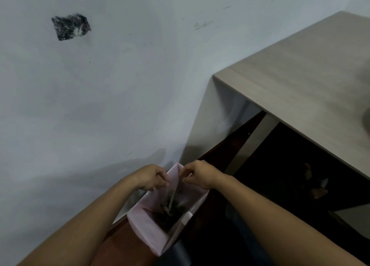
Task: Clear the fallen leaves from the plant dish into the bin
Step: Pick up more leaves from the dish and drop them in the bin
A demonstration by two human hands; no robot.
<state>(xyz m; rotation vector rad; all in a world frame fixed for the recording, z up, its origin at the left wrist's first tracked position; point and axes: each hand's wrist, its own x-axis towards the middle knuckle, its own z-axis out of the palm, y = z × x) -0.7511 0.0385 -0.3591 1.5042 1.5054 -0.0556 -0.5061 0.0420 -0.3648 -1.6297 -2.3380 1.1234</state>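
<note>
Pale grey-blue wall (pixel 120 85) fills most of the view, and the bin (pixel 166 219) is seen standing on the floor close against its foot, at the lower middle of the frame. A pale pink liner (pixel 144 225) is draped over the bin's rectangular rim, and a dark heap of leaves (pixel 170 209) is seen lying inside, though blur keeps single leaves from being told apart. Both hands are held over the far end of the bin's opening, close together but not touching. The left hand (pixel 152 176) is curled, knuckles up, with its fingertips pinched together at the liner's far edge; whether liner or a leaf is gripped cannot be told. The right hand (pixel 197 174) is likewise curled, thumb and fingers drawn together above the opening, and a thin pale strip (pixel 172 195) is seen running down from between the hands into the heap; which hand grips it cannot be told. Both forearms are stretched in from the lower corners, bare, converging toward the bin. A light wood-grain table (pixel 300 81) is seen to the right, above dark space beneath it. A dark rough patch (pixel 71 27) is marked on the wall at upper left. Reddish-brown floor (pixel 120 239) is visible by the bin's left side.
</note>
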